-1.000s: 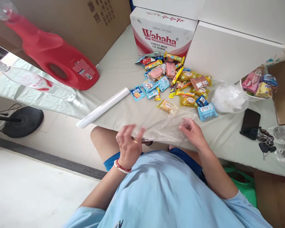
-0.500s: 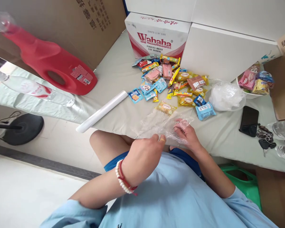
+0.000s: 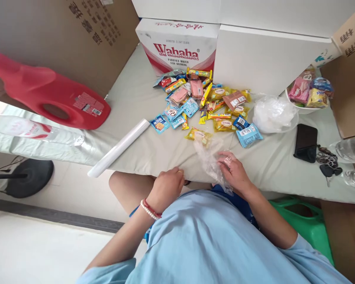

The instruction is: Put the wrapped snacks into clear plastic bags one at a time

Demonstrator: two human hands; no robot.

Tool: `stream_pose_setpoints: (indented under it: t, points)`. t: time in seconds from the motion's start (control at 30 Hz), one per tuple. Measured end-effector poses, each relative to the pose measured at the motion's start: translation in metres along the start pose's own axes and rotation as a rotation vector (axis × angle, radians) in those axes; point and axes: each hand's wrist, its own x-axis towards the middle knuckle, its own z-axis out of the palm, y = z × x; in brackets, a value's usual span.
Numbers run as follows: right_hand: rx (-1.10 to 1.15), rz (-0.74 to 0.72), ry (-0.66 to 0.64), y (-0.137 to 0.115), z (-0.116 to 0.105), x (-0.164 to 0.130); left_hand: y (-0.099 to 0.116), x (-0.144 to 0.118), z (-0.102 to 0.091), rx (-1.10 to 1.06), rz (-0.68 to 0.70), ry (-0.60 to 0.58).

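The thin clear plastic bag [image 3: 207,158] is best handled with light pinches; its layers should be parted gently at the rim, since tugging would likely stretch or tear the film. It is grasped at its right side by the right hand [image 3: 234,173], with film draped across the fingers. From that hand the bag is spread leftward over the counter [image 3: 171,152], its far end touching the yellow-wrapped snack [image 3: 192,135], its near end hanging past the edge. The left hand [image 3: 169,187] is curled at the near edge, left of the bag; whether anything is pinched there cannot be told.
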Motion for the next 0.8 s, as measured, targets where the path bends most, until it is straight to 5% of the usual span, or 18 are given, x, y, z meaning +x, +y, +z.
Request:
stream_pose_setpoints:
  t: [0.17, 0.33, 0.4, 0.5, 0.63, 0.8]
  points:
    - [-0.088, 0.009, 0.026, -0.003, 0.007, -0.009, 0.016, -0.022, 0.009, -0.54, -0.227, 0.322]
    - [-0.276, 0.004, 0.012, -0.022, 0.02, -0.003, 0.061, 0.011, 0.018, -0.769, -0.101, 0.326]
    - [-0.241, -0.006, 0.023, -0.029, 0.021, 0.001, 0.064, 0.031, 0.022, -0.822, -0.163, 0.368]
    - [-0.063, 0.089, 0.094, -0.03, 0.015, 0.0, 0.046, 0.045, 0.03, -1.107, -0.255, 0.336]
    - [0.246, 0.438, 0.114, -0.021, 0.005, -0.03, 0.006, 0.03, 0.045, -1.461, -0.416, 0.326]
    - [0.45, 0.775, -0.299, -0.011, -0.044, -0.072, -0.016, 0.0, 0.066, -1.588, -0.452, 0.417]
